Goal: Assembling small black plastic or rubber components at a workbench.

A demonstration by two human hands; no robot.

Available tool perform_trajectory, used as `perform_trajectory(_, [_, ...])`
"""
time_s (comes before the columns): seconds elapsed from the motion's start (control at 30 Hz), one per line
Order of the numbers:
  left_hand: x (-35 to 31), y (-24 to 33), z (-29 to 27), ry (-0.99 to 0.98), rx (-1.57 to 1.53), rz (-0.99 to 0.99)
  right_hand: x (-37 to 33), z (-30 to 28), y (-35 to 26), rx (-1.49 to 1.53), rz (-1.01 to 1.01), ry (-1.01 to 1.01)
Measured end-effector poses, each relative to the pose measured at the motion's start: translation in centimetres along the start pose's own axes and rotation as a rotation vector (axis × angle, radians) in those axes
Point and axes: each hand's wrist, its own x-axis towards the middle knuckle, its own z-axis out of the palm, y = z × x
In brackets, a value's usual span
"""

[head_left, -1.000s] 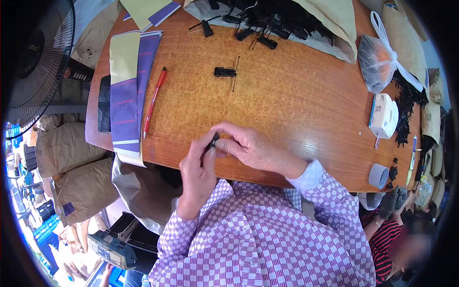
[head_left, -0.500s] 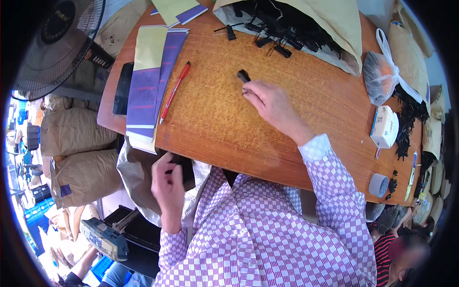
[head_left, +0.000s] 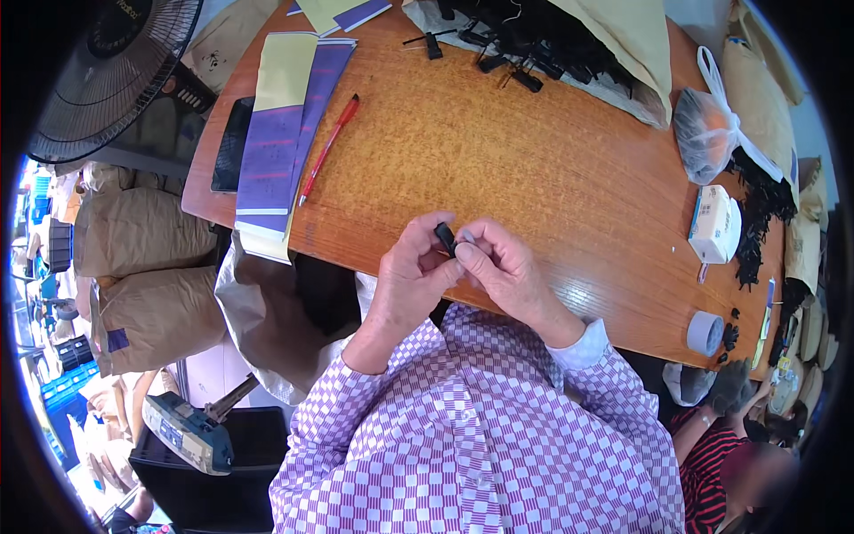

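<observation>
Both my hands meet over the near edge of the wooden table (head_left: 534, 169), around a small black plastic part (head_left: 446, 237). My left hand (head_left: 411, 271) pinches the part between thumb and fingers. The fingers of my right hand (head_left: 505, 267) are closed at its lower right end, where thumb and fingertips hide what they grip. At the far side, several similar black parts (head_left: 525, 53) spill from the mouth of a paper sack (head_left: 654, 76). One loose black part (head_left: 433, 46) lies slightly left of that pile.
A red pen (head_left: 330, 149), purple-and-yellow paper sheets (head_left: 271, 151) and a dark phone (head_left: 233, 147) lie at left. On the right are a tied plastic bag (head_left: 704, 147), a white box (head_left: 714, 224) and a tape roll (head_left: 704, 333). An open sack (head_left: 245, 298) hangs below the left edge.
My right hand has drawn the black part back from the table's middle toward me. My left hand has risen from the open sack and joined it at the part.
</observation>
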Motion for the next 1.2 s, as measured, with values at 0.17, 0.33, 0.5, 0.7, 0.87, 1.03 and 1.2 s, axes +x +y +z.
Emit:
perform_trajectory(0.17, [-0.5, 0.2, 0.3, 0.086, 0.041, 0.033, -0.2, -0.1, 0.6, -0.091, 0.004, 0.067])
perform_trajectory(0.33, [-0.4, -0.2, -0.1, 0.088, 0.145, 0.069, -0.1, -0.1, 0.5, -0.286, -0.082, 0.049])
perform_trajectory(0.5, [-0.1, -0.8, -0.5, 0.099, 0.325, 0.117, 0.5, 0.1, 0.1, -0.447, -0.138, 0.002])
perform_trajectory(0.7, [0.5, -0.3, -0.5, 0.129, 0.474, 0.129, 1.3, -0.2, 0.6, -0.503, -0.074, -0.036])
perform_trajectory(0.87, [0.9, 0.7, -0.4, 0.198, 0.745, 0.195, 2.4, 0.6, 1.3, -0.470, -0.112, -0.003])
perform_trajectory(1.03, [1.3, 0.3, -0.8, 0.210, 0.737, 0.251, 2.7, 0.9, 1.7, -0.405, -0.062, 0.019])
perform_trajectory(1.2, [1.2, 0.3, -0.5, 0.252, 0.127, 0.200, 3.0, 0.3, 1.8, -0.273, -0.119, 0.066])
